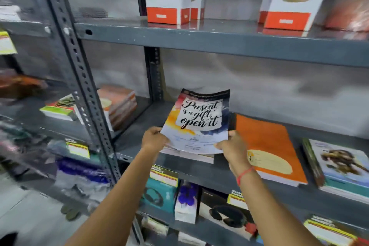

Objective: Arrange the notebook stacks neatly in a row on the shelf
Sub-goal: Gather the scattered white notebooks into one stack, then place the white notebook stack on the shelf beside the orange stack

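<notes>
Both hands up at the middle shelf [199,173]. Left hand [153,139] and right hand [233,146] each pinch a lower corner of the "Present is a gift" notebook [199,122], tilted up off the board, far edge raised. Beneath it a thin stack [189,156] lies at the front lip, possibly the same title; blur hides it. Just right of the held notebook: orange notebook stack [267,146]. Further right: horse-cover stack [339,168].
</notes>
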A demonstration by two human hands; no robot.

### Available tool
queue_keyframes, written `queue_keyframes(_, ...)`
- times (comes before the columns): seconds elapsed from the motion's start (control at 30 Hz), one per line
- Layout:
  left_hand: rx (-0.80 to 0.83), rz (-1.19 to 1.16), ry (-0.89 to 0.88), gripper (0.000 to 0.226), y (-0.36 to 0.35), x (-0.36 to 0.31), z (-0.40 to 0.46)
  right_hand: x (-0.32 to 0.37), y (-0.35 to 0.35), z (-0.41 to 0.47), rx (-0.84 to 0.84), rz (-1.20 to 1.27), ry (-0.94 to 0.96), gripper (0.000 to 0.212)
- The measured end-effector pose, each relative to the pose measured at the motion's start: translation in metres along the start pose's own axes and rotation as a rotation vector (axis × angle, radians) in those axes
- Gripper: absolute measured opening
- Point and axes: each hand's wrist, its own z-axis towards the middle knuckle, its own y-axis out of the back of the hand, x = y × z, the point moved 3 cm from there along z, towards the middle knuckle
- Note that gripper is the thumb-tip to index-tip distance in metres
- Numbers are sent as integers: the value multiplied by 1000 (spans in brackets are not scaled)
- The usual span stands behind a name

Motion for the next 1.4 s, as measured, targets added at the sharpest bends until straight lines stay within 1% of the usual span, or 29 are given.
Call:
queue_keyframes(0.07,-16,35,-14,23,7,7,11,-2,-16,4,-1,-56,-26,28)
queue_keyframes(0.13,-26,97,-28,22,11,13,19,-6,-29,10,10,-108,-57,31)
queue_keyframes(0.2,-28,226,-55,16,15,20,26,-14,-39,14,32,-198,-86,35)
queue_keyframes(0.3,-37,471,-95,16,19,33,34,-30,-45,13,96,-391,-161,55)
queue_keyframes(0.37,-53,562,-109,15,20,35,35,-31,-45,10,103,-437,-192,57)
queue_keyframes(0.43,-54,647,-102,15,20,34,35,-25,-46,9,84,-509,-162,57)
queue_keyframes(0.5,-51,713,-88,19,19,32,34,-19,-48,6,64,-604,-95,55)
queue_keyframes(0.57,-52,784,-64,32,17,27,31,-12,-47,2,39,-691,11,51)
queue_keyframes(0.63,-75,920,-72,42,11,17,21,-8,-38,-3,-1,-729,88,48)
queue_keyframes(0.7,-129,1015,-156,40,-4,1,3,-6,-20,-5,-51,-705,123,48)
queue_keyframes(0.77,-144,1025,-254,38,-24,-10,-10,-6,4,-2,-95,-671,129,49)
queue_keyframes(0.9,-80,976,-448,36,-98,-34,-44,-22,80,6,-249,-680,106,48)
queue_keyframes(0.93,-52,986,-486,36,-118,-41,-56,-27,99,7,-288,-701,106,49)
queue_keyframes(1.0,62,991,-546,37,-165,-50,-79,-41,141,8,-368,-744,84,48)
queue_keyframes(1.03,137,993,-582,36,-198,-53,-95,-52,173,6,-404,-760,53,48)
queue_keyframes(1.1,270,991,-678,33,-244,-54,-115,-68,214,7,-435,-781,16,48)
queue_keyframes(1.13,353,963,-704,33,-277,-54,-138,-82,248,3,-446,-801,-13,48)
queue_keyframes(1.17,424,924,-704,32,-304,-55,-157,-92,276,0,-457,-815,-39,48)
queue_keyframes(1.27,651,769,-625,30,-379,-55,-222,-127,360,-11,-526,-826,-124,48)
queue_keyframes(1.3,711,769,-591,29,-404,-51,-243,-138,386,-18,-546,-817,-171,48)
queue_keyframes(1.4,834,901,-494,26,-454,-26,-281,-172,442,-35,-553,-817,-330,48)
